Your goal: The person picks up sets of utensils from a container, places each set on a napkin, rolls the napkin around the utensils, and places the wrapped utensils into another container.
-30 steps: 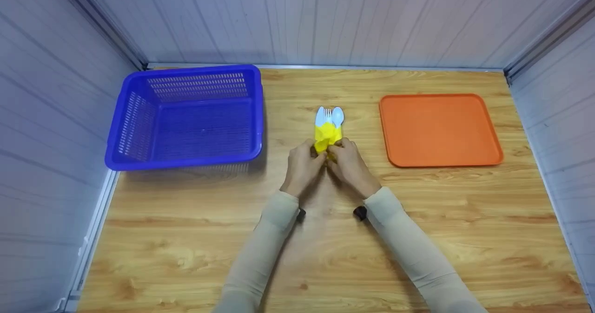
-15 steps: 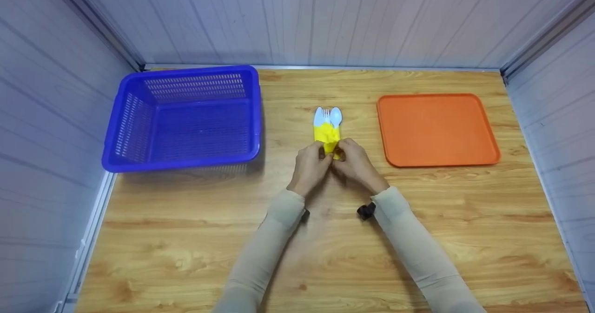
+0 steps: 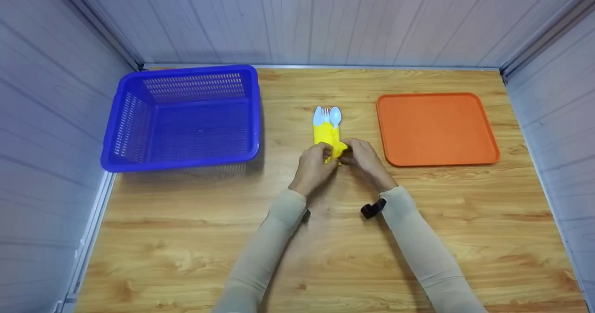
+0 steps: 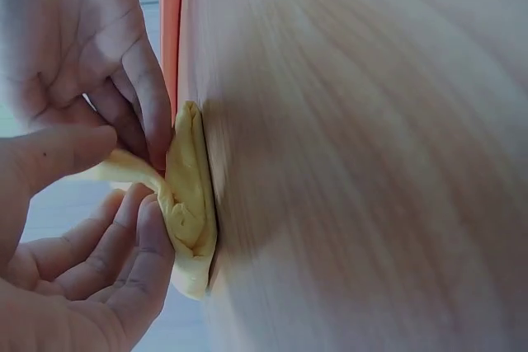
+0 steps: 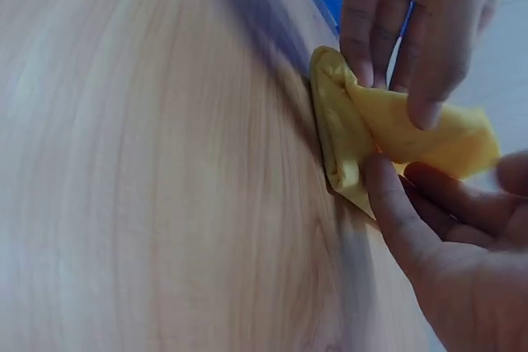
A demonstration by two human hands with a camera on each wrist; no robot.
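The wood-grain worktop (image 3: 325,266) carries everything, and its far edge meets the panelled wall (image 3: 288,20) well beyond the yellow napkin (image 3: 327,136). The blue slotted basket (image 3: 186,163) stands left of the napkin, well apart; the orange tray (image 3: 437,129) lies to the right of it, also apart. Between the napkin and each of them bare wood is seen, so I judge there is enough side room for both hands.

The left hand (image 3: 314,168), at the near end of the napkin, has its grip closed on the loose flap (image 3: 339,150), pinched between thumb and fingers. The right hand (image 3: 365,158), at the napkin's right side, has its grip rather open: fingertips touch the napkin, but I see no firm hold.

Half a second ago the flap stood between the hands; now it leans to the right, and the right hand has drawn slightly outward. For the wrapping, I think this means the flap is not yet secured.

The napkin rests on the worktop. From its far end come the spoon (image 3: 335,116), the knife (image 3: 318,116) and, between them, the fork (image 3: 325,115), handles hidden.
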